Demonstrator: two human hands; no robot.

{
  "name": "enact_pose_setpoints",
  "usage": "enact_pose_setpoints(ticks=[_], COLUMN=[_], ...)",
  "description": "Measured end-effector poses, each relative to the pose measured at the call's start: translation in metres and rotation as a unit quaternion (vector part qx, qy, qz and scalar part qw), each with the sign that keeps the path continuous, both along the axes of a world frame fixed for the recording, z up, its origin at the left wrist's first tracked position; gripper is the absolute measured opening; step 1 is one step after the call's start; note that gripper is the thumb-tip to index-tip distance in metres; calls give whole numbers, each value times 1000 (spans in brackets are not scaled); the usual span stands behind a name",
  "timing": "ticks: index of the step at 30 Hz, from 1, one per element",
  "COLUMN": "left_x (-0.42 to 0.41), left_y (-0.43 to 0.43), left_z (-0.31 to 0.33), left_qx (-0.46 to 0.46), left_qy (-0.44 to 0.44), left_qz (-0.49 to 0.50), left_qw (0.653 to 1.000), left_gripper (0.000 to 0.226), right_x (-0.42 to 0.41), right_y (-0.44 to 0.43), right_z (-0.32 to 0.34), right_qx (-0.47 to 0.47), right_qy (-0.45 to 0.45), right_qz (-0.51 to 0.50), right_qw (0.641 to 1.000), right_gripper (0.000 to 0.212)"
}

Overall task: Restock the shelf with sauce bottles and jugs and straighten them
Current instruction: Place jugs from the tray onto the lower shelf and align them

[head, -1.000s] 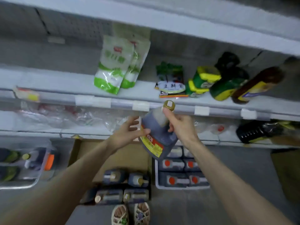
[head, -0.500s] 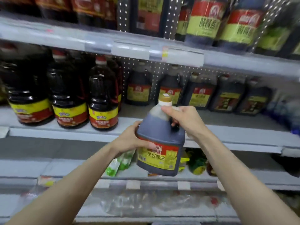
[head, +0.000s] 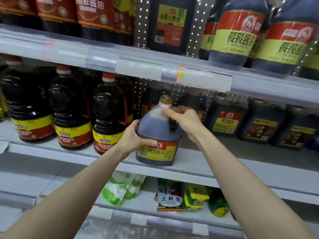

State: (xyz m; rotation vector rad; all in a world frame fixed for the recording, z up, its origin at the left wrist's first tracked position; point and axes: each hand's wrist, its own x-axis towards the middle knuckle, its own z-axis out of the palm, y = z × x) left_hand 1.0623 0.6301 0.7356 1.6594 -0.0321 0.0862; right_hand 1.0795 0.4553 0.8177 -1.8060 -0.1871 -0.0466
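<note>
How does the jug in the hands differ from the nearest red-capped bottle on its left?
The jug is squat with a gold cap; the red-capped bottle is taller and slimmer. The left hand and right hand grip the jug at the front edge of the shelf; the bottle stands untouched. Both are upright, hold dark sauce and carry red-and-yellow labels.

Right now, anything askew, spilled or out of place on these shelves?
No spill or damage shows. The lower shelf looks messy: green-and-white pouches lean over and the yellow-capped bottles seem to lie on their sides. The jug, held by the left hand and right hand, is well forward of the matching jug.
</note>
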Motion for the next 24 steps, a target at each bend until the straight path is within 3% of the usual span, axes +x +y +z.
enact_pose_setpoints(ticks=[4,9,17,20,24], left_x=[20,31,31,27,20], left_y=[5,4,1,2,8], left_z=[-4,-7,-14,-22,-35], left_qx=[-16,-39,-33,-38,-54], left_qy=[13,29,23,6,-13], left_qz=[32,25,10,5,-19], left_qw=[999,999,999,999,998], left_gripper=[67,61,52,46,48], right_x=[21,40,43,32,19], right_y=[11,17,15,8,2], right_z=[0,-4,-17,-41,-88], right_qx=[-3,-19,-22,-9,35], right_qy=[-4,-3,-32,-34,37], right_qz=[7,-6,-17,-23,-46], right_qw=[1000,1000,999,999,998], right_gripper=[13,31,30,43,67])
